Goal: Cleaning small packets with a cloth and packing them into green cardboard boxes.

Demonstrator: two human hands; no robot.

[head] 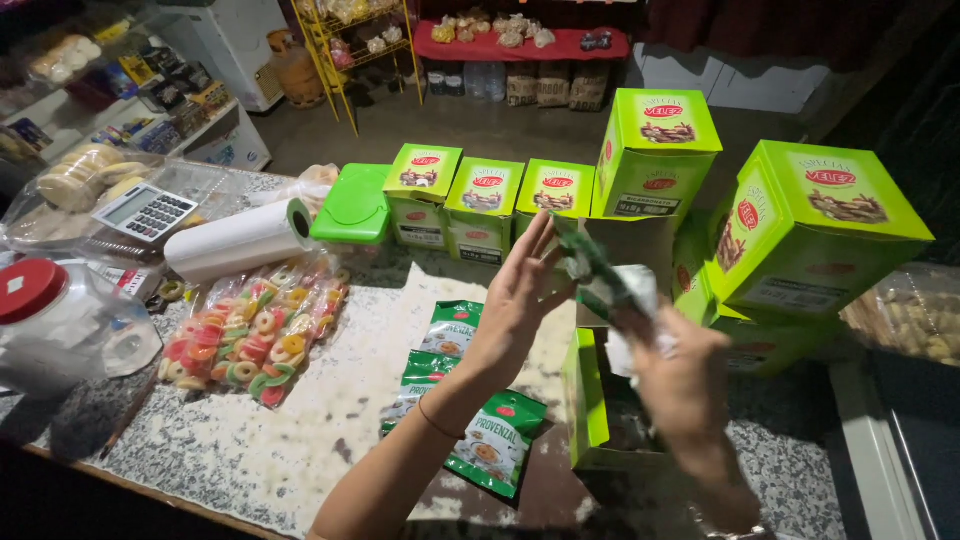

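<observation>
Green-and-white packet (598,280) is up in the air over the open green box (592,400), blurred. Right hand (680,385) grips it from below. Left hand (520,295) is open, fingers spread, touching its left edge. More green packets (480,430) lie flat on the granite counter (250,450) just left of the box.

A bare stretch of the speckled stone tabletop (300,440) lies open between the clear bags of ring-shaped gummy sweets (255,335) and the green foil snack packets (470,400). Rightward, the open green cardboard box (600,410) blocks passage. Behind, a row of small green cardboard cartons (485,205) and larger stacked green cartons (815,225) wall off the far edge. The white paper roll (240,240) bars the left rear.
</observation>
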